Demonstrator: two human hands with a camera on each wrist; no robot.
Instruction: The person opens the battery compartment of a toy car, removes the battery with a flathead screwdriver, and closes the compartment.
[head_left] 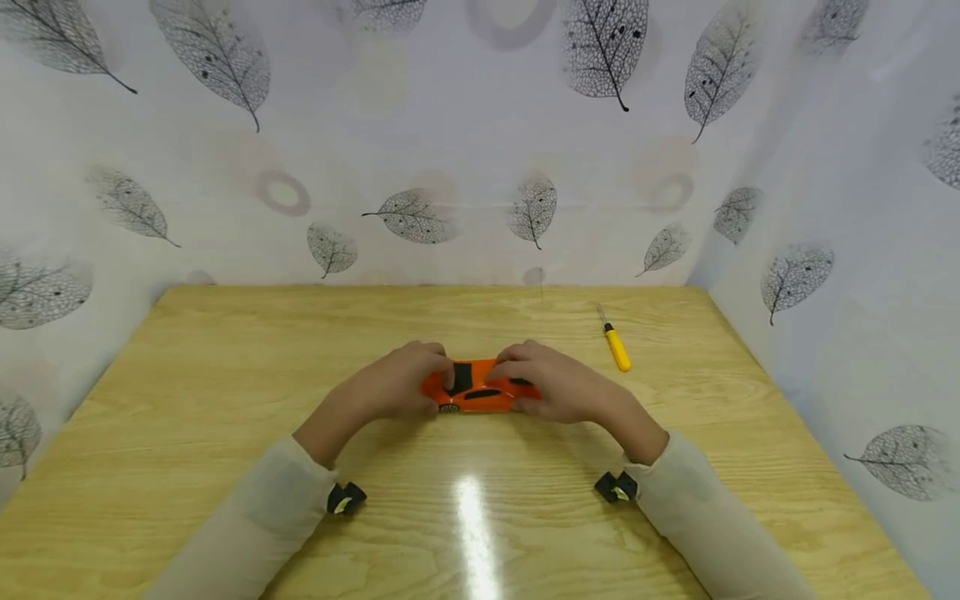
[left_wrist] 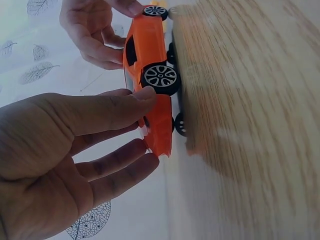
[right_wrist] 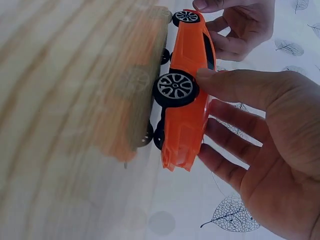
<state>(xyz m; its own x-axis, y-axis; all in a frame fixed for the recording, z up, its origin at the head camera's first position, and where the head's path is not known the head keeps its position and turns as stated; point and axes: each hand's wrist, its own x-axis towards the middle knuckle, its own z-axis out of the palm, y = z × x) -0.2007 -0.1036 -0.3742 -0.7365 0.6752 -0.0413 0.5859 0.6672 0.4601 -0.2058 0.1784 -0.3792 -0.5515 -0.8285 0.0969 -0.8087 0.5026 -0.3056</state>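
An orange toy car [head_left: 480,396] with black windows and silver-spoked wheels stands upright at the middle of the wooden table, side-on to the person. My left hand [head_left: 397,379] holds its left end; in the left wrist view the thumb [left_wrist: 120,107] lies by a wheel and the other fingers reach over the far side. At the opposite end, my right hand [head_left: 558,383] grips the car between thumb and fingers. The right wrist view shows that thumb [right_wrist: 240,87] just above a wheel [right_wrist: 175,87]. The wheels are right at the tabletop.
Behind the right hand lies a screwdriver [head_left: 617,346] with a yellow handle, its thin shaft pointing to the back. White cloth with leaf prints [head_left: 465,150] surrounds the wooden table [head_left: 262,350] at the back and sides. A bright light reflection falls in front of the car.
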